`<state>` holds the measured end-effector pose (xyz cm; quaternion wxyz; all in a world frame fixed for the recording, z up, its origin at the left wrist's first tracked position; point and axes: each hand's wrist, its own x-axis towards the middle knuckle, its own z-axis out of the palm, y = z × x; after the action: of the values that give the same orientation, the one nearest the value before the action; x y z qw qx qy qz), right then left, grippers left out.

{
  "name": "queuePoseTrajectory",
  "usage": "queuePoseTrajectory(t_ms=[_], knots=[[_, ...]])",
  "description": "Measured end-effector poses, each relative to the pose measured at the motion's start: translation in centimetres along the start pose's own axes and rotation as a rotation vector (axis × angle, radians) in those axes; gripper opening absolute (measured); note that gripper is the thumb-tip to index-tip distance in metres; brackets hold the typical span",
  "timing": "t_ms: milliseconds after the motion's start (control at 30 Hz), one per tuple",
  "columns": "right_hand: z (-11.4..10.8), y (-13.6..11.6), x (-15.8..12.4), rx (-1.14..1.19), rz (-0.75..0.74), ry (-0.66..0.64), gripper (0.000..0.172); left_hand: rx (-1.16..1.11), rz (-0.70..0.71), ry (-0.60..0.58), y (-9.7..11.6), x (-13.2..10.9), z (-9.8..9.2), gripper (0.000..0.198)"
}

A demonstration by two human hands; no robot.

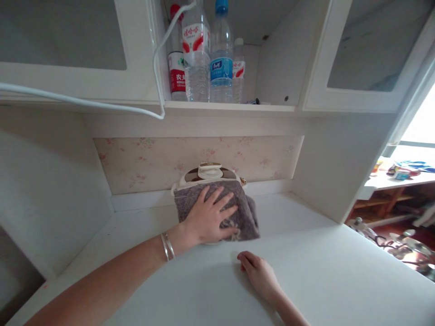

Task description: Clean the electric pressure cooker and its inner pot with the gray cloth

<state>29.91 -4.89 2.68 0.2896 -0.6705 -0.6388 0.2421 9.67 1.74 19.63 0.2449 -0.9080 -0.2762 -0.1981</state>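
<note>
At near right, the right hand (261,276) is curled into a loose fist by the white counter (183,290). Beyond it, the left hand (210,217), fingers spread wide, lies flat on a grey cloth (245,215) covering the front of a lidded pot (210,172). Farther back stands a floral panel (154,158), with upright bottles (221,70) above.

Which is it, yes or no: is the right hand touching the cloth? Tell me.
No: the right hand is apart from the cloth, on which the left hand lies spread.
</note>
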Motion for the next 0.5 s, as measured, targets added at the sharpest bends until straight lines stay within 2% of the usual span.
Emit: queuePoseTrajectory(t_ms=[100, 167, 300, 400, 500], knots=[[0.0, 0.1, -0.1, -0.022, -0.027, 0.001, 0.036, 0.091, 0.290, -0.009, 1.6, -0.7, 3.2, 0.044], [-0.1, 0.0, -0.1, -0.013, -0.066, -0.002, 0.035, 0.160, 0.422, 0.002, 2.3, -1.5, 5.7, 0.040], [-0.4, -0.1, -0.1, 0.002, -0.093, -0.017, 0.035, 0.176, 0.513, 0.036, 2.9, -3.1, 9.3, 0.037], [-0.6, 0.0, 0.0, 0.016, -0.093, -0.023, 0.033, 0.126, 0.522, 0.055, 2.1, -3.3, 9.7, 0.037], [-0.6, 0.1, -0.2, 0.034, -0.087, -0.021, 0.034, 0.065, 0.450, 0.066, 0.4, -2.3, 7.8, 0.041]])
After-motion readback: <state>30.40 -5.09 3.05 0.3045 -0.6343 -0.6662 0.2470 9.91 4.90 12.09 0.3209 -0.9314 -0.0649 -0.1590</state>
